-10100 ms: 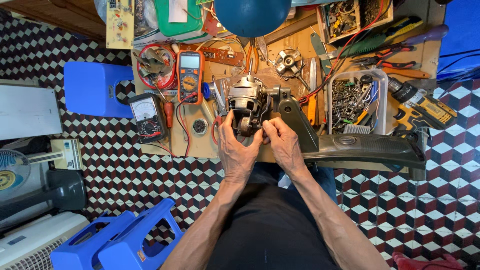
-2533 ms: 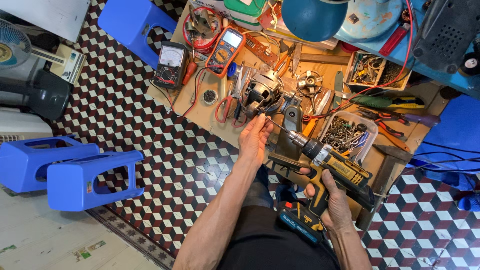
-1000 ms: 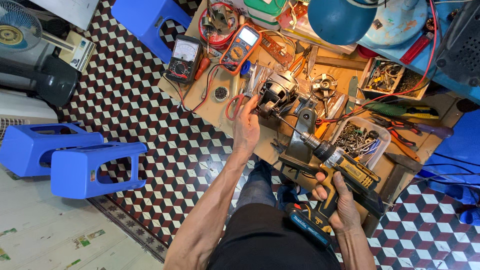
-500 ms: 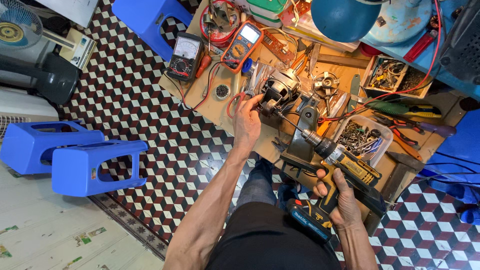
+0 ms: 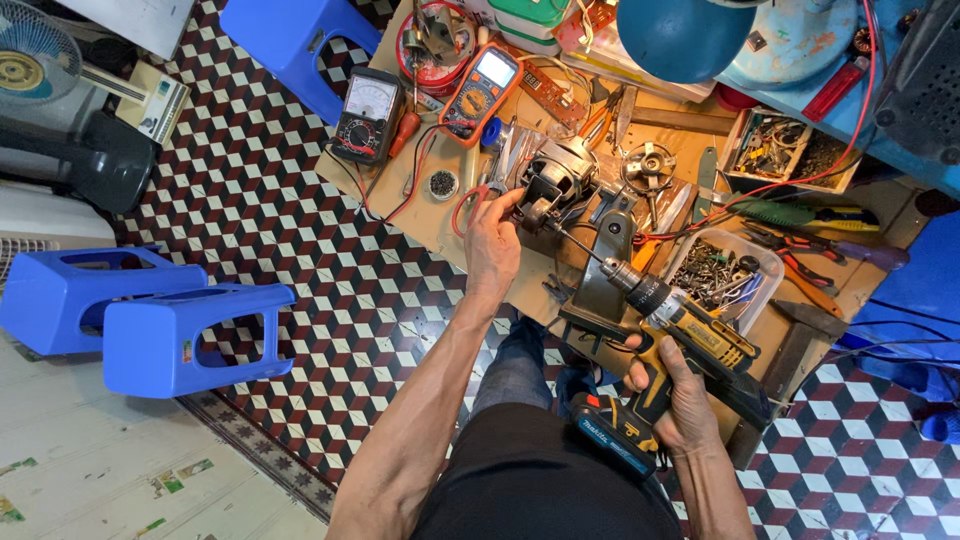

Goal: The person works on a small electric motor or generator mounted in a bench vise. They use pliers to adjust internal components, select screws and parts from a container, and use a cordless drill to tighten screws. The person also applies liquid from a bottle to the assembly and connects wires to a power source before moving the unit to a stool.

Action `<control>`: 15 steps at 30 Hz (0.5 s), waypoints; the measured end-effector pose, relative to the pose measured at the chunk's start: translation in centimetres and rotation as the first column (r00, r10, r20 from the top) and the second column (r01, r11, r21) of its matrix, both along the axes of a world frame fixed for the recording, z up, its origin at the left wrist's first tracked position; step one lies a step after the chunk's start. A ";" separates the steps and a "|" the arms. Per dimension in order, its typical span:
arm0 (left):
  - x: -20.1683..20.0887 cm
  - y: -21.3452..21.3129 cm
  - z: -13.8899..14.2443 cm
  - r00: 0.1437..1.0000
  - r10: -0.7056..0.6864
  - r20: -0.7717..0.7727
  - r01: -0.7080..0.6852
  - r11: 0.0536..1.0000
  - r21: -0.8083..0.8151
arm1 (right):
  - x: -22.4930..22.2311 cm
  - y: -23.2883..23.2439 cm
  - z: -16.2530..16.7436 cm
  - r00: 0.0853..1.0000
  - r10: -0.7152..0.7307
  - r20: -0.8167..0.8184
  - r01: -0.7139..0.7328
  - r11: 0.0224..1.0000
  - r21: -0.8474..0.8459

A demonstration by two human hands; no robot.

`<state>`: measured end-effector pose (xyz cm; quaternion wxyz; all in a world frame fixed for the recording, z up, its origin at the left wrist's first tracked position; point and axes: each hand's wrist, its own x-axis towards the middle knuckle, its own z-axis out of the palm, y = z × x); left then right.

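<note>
- Left hand [image 5: 492, 252]: fingers bent and closed against the near side of the grey metal electric motor [image 5: 553, 186], steadying it; thumb up at 12 o'clock.
- Right hand [image 5: 676, 392]: fully closed round the grip of the yellow-and-black cordless drill [image 5: 680, 330]; dark battery pack below the fist, at 7 o'clock from it.
- Drill's long thin bit running toward 10 o'clock, tip at the motor's lower end; contact too small to confirm.
- Motor resting on the tan wooden worktop [image 5: 450, 215], just beside a dark metal bracket [image 5: 603, 278] at its 5 o'clock.
- Clear plastic tub [image 5: 724, 272], at 4 o'clock from the motor: filled with loose screws and small metal parts.
- Open wooden tray [image 5: 785, 150], at 3 o'clock from the motor: mixed small hardware, contents not separable.
- Small round dark dish [image 5: 443, 184], at 9 o'clock from the motor: tiny parts inside, kind not discernible.
- Orange digital multimeter [image 5: 482, 90] and black analogue meter [image 5: 366, 115] at 10 o'clock, with red and black leads trailing over the worktop.
- Pliers and screwdrivers with red and green handles [image 5: 810, 225] at the worktop's 3 o'clock edge.
- Floor of red, black and white cube-pattern tiles [image 5: 290, 260]; two blue plastic stools [image 5: 140, 315] on their sides at 8 o'clock; grey fan [image 5: 40, 75] at 10 o'clock.
</note>
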<state>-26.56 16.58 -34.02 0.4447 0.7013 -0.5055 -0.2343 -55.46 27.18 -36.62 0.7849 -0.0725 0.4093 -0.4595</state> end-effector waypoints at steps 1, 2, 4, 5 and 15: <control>0.0 0.0 -0.1 1.000 -0.001 0.010 0.001 1.000 -0.002 | 0.1 -0.1 0.2 1.000 0.000 -0.004 0.000 1.000 0.011; 0.0 0.0 -0.1 1.000 0.005 0.001 -0.005 1.000 0.009 | 0.2 -0.1 0.5 1.000 0.004 -0.001 -0.004 1.000 0.010; 0.1 0.1 0.1 1.000 0.007 -0.017 -0.006 1.000 0.027 | 0.6 -0.2 1.3 1.000 0.002 0.004 -0.002 1.000 0.003; 0.2 0.3 0.2 1.000 0.003 0.019 -0.003 1.000 0.007 | 1.0 -0.2 1.7 0.999 0.008 0.050 -0.008 1.000 -0.007; -1.7 2.6 2.6 0.995 -0.103 0.010 0.102 0.992 0.077 | -8.4 3.9 7.2 0.975 -0.216 -0.056 0.214 0.976 -0.037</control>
